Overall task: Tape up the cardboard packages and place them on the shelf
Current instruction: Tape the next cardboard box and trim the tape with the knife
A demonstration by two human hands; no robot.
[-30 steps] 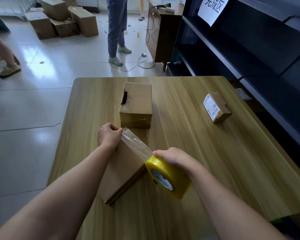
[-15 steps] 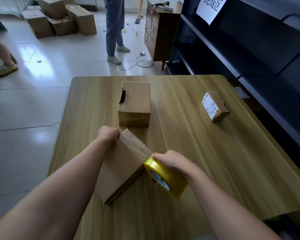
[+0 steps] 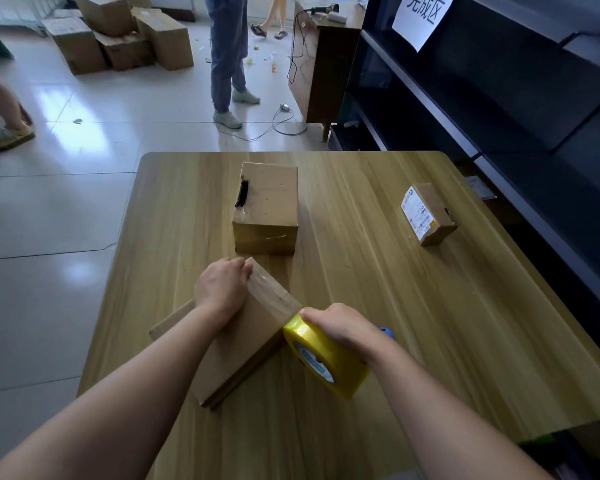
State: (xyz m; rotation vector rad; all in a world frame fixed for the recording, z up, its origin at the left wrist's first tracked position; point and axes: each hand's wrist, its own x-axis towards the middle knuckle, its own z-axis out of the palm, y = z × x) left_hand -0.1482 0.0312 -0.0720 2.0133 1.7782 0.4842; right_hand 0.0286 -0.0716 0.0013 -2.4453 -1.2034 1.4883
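Tape strip that was stretched clear of the cardboard a second ago now lies flat along the raised top edge of the flat package; tape roll has dropped against the near corner. So this edge looks sealed, cut probably next (shelving not started).

Left hand: forearm across the package, fingers curled over the far corner, pinning the tape end. Right hand: wrapped over the top of the roll, gripping it.

Package sits tilted on the table, near edge. Two more boxes, larger box and small labelled box, wait further back; shelf to the right.
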